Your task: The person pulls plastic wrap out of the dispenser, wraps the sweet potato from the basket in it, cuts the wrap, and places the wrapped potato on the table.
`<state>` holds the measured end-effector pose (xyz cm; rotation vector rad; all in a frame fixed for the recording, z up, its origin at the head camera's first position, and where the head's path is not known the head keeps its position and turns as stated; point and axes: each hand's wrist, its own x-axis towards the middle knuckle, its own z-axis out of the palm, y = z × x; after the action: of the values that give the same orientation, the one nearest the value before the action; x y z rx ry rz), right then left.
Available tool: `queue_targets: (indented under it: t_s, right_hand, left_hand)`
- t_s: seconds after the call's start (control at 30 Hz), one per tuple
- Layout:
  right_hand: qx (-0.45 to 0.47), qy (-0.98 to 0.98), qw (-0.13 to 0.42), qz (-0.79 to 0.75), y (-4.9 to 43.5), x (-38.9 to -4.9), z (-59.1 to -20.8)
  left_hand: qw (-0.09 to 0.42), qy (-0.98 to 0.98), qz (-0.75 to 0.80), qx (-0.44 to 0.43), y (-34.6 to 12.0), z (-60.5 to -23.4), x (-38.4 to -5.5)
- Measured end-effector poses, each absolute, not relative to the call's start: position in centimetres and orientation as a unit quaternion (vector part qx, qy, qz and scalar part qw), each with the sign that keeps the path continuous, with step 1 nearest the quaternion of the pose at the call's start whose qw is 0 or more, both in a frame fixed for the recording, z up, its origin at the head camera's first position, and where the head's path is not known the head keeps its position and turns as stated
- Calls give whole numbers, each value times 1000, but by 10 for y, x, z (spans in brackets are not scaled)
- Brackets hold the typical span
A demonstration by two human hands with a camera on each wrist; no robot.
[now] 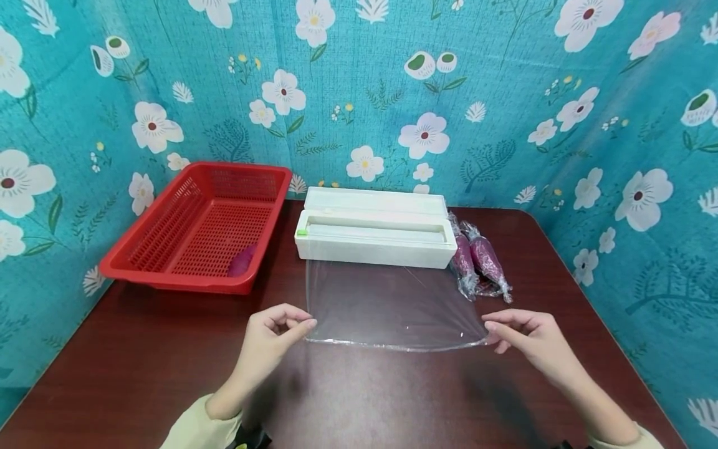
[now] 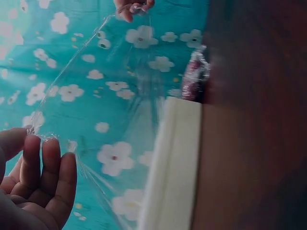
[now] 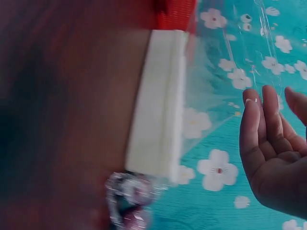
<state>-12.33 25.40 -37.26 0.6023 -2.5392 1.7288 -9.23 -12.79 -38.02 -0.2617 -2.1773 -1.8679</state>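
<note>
A sheet of cling film (image 1: 387, 305) stretches toward me from a white dispenser box (image 1: 376, 252) whose lid (image 1: 376, 199) stands raised at the back. My left hand (image 1: 272, 340) pinches the film's near left corner between thumb and fingers. At the near right corner my right hand (image 1: 533, 340) pinches the film in the same way. The sheet is taut and held above the table, its front edge gathered into a shiny line. In the left wrist view the film (image 2: 96, 96) runs from the fingers to the box (image 2: 172, 163).
A red plastic basket (image 1: 191, 280) stands at the back left with an elongated purple vegetable (image 1: 242, 260) inside. Right of the box lie two purple vegetables (image 1: 487, 259) twisted up in film. The dark wooden table (image 1: 359, 399) meets a flowered teal cloth (image 1: 359, 93) behind.
</note>
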Motion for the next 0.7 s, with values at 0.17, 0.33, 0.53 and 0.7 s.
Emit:
queue_targets:
  t_s: [0.17,0.33,0.53,0.7]
  right_hand:
    - [198,-790,-39,580,252,-126,-399]
    - [219,-773,-70,591,248,-130,-417]
    - [208,-787,-95,573,245,-134,-429]
    - [199,-798,-115,556,242,-138,-438]
  left_hand:
    - [105,-779,-610,-98,-125,-385,-91]
    - [52,-814,-572,-87,-131,-415,-100]
    - [-3,-846,-522,-108,-136,-434,-108]
    - [-19,-865,-486,-125,-135,-439,-111]
